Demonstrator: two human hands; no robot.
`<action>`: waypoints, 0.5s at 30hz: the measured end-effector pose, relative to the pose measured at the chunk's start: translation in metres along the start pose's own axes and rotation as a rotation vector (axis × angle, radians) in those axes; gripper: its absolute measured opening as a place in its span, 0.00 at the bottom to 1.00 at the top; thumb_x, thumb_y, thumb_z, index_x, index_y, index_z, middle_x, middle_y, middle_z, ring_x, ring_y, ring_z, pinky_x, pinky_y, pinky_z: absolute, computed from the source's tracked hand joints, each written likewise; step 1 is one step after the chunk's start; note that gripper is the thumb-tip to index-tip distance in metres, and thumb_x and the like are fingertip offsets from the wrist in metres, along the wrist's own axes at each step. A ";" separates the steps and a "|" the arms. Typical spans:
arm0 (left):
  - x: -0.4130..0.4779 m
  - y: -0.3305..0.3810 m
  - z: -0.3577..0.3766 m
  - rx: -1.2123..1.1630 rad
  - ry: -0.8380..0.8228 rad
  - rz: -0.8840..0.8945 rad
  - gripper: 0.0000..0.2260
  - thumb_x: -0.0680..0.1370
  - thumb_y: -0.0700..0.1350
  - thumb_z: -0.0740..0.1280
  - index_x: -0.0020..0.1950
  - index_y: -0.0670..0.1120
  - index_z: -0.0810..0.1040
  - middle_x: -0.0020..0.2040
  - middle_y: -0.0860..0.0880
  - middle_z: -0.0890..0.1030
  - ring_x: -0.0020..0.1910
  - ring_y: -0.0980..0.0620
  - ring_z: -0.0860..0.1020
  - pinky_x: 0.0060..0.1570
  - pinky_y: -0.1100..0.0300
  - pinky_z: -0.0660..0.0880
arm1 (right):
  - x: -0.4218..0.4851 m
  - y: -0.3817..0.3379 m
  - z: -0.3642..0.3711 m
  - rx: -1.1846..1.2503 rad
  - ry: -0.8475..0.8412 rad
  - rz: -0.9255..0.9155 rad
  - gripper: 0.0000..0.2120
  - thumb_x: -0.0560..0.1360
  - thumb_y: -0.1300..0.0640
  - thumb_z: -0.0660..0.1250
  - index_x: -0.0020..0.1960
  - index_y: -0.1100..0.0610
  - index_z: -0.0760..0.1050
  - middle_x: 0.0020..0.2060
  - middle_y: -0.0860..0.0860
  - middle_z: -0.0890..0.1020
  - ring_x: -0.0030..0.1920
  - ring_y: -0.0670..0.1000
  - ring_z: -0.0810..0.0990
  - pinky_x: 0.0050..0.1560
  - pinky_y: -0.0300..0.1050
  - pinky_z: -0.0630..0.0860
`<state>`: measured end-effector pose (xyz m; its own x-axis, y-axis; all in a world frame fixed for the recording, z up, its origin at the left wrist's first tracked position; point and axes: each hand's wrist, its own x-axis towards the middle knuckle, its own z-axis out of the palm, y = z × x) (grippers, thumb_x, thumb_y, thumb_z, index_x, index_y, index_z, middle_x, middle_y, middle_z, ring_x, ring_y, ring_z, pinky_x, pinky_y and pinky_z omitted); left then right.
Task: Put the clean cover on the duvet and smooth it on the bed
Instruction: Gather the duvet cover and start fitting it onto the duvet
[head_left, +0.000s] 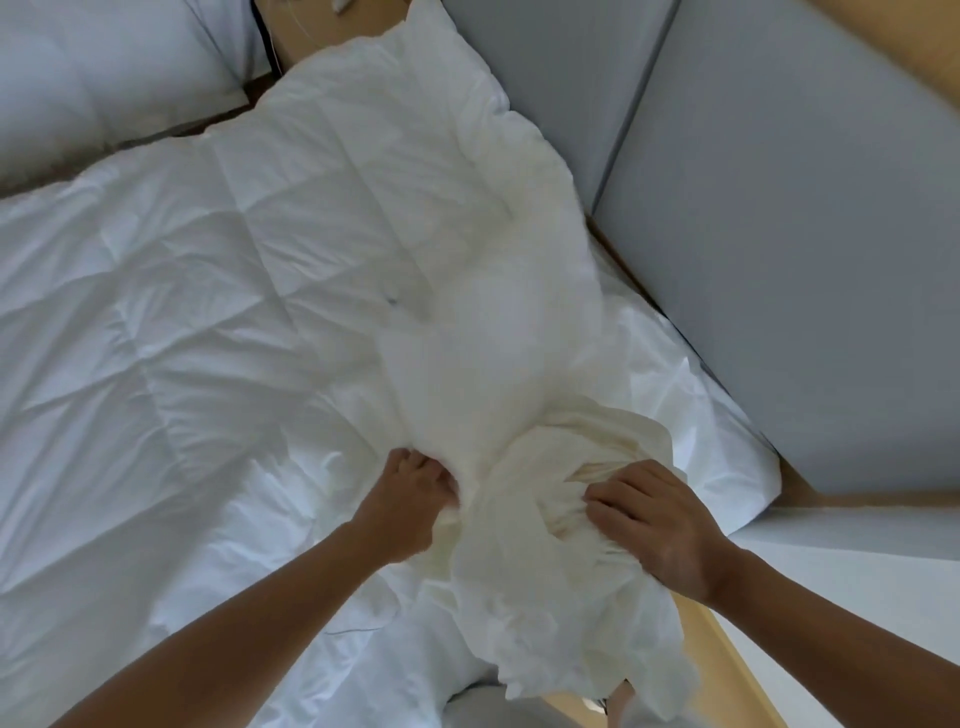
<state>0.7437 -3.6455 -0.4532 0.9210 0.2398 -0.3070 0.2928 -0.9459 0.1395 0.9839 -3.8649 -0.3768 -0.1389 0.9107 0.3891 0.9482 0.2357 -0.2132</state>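
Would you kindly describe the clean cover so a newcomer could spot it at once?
Beside the grey padded wall panels lies the white quilted duvet. At its near end, the right hand grips the bunched cream fabric cover. Unlike the stitched, bluish-white duvet, it is yellowish, unquilted and crumpled.

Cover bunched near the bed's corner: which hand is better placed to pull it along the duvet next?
Probably the right hand: it clutches the bunched cover directly, while the left hand grips the duvet beside it.
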 end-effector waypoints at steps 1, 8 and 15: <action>0.003 0.002 0.003 -0.204 -0.042 -0.055 0.17 0.64 0.47 0.71 0.53 0.56 0.83 0.57 0.49 0.77 0.58 0.44 0.72 0.63 0.47 0.70 | -0.002 -0.001 0.001 0.002 0.007 0.008 0.06 0.76 0.69 0.67 0.45 0.61 0.81 0.44 0.53 0.83 0.39 0.55 0.78 0.45 0.46 0.73; 0.053 -0.004 -0.058 -1.154 0.278 -0.457 0.50 0.57 0.69 0.78 0.74 0.54 0.65 0.68 0.57 0.73 0.66 0.57 0.73 0.63 0.59 0.71 | -0.018 0.000 0.000 0.006 0.020 0.051 0.06 0.75 0.69 0.68 0.45 0.60 0.81 0.45 0.52 0.84 0.40 0.54 0.77 0.46 0.45 0.72; 0.134 -0.004 -0.099 -1.424 0.124 -0.522 0.61 0.55 0.67 0.82 0.81 0.56 0.55 0.78 0.49 0.64 0.74 0.48 0.69 0.68 0.47 0.72 | -0.019 -0.002 -0.006 0.022 0.027 0.052 0.06 0.76 0.68 0.67 0.46 0.60 0.81 0.46 0.52 0.83 0.39 0.55 0.78 0.44 0.46 0.74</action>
<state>0.8916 -3.5883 -0.4018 0.6331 0.5551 -0.5395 0.5122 0.2221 0.8296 0.9868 -3.8844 -0.3780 -0.0812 0.9123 0.4013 0.9475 0.1956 -0.2530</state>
